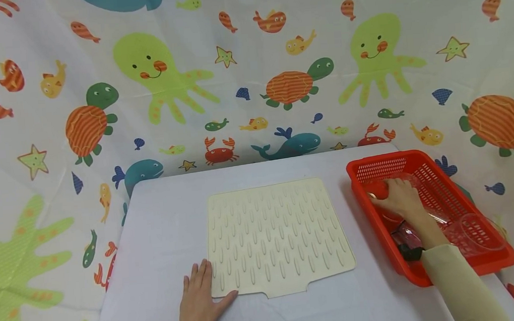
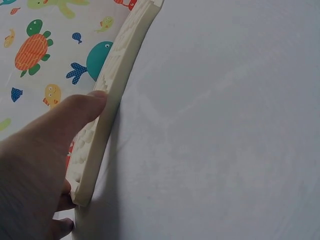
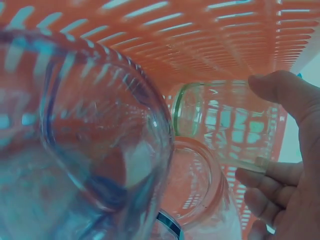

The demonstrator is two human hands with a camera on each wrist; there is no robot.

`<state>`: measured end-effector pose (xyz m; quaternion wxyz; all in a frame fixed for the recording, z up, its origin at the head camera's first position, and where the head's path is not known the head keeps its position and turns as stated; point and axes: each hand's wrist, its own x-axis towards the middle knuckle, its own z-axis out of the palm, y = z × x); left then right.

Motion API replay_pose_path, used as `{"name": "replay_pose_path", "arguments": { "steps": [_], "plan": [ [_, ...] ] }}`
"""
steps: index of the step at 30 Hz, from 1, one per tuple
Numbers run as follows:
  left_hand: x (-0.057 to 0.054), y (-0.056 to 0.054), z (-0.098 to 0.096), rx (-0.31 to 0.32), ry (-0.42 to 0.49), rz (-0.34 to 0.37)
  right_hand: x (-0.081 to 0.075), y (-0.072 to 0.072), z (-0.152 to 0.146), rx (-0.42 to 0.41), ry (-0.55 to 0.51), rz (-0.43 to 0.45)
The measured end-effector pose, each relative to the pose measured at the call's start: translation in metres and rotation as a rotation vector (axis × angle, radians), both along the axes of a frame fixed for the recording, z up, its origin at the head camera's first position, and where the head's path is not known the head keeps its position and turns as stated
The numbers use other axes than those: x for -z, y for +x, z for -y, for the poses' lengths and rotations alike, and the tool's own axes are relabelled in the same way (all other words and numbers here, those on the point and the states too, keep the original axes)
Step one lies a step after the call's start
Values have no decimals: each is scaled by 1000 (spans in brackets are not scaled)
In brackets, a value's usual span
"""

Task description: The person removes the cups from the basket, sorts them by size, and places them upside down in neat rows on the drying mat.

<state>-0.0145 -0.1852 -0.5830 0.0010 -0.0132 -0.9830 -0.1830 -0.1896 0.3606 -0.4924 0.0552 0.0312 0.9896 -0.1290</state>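
Observation:
A cream draining board point(image 1: 275, 234) with rows of raised ridges lies flat on the white table. My left hand point(image 1: 197, 301) rests at its near left corner, fingers straight along the side edge and thumb by the front edge. In the left wrist view the thumb touches the top of the board point(image 2: 107, 125). My right hand point(image 1: 400, 200) reaches into the red plastic basket point(image 1: 373, 224). There, in the right wrist view, thumb and fingers grip a clear glass point(image 3: 235, 120) lying on its side, its rim greenish.
Several other clear vessels share the basket, including a large one point(image 3: 90, 135) and a round-mouthed one point(image 3: 195, 180). A dark object point(image 1: 410, 251) lies near the basket's front wall. Behind the table point(image 1: 167, 226) hangs a curtain point(image 1: 240, 47) printed with sea animals.

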Motion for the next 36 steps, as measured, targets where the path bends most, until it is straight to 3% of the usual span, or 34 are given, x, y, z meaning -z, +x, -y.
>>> {"name": "replay_pose_path", "arguments": {
  "steps": [4,11,16,20,31,36],
  "plan": [
    [0,1,0,1,-1,3,-4,3,0,5,-24,-16],
    [-1,1,1,-2,11,-8,-10,12,1,54,-121,-130],
    [-1,1,2,4,17,-29,-19,20,3,109,-229,-127],
    [-1,2,3,5,25,-35,-33,25,7,132,-258,-135],
    [-4,1,3,-4,40,-27,-65,40,26,52,-265,-284],
    [-6,0,2,-12,58,-2,-75,48,39,14,-278,-311]
  ]
}}
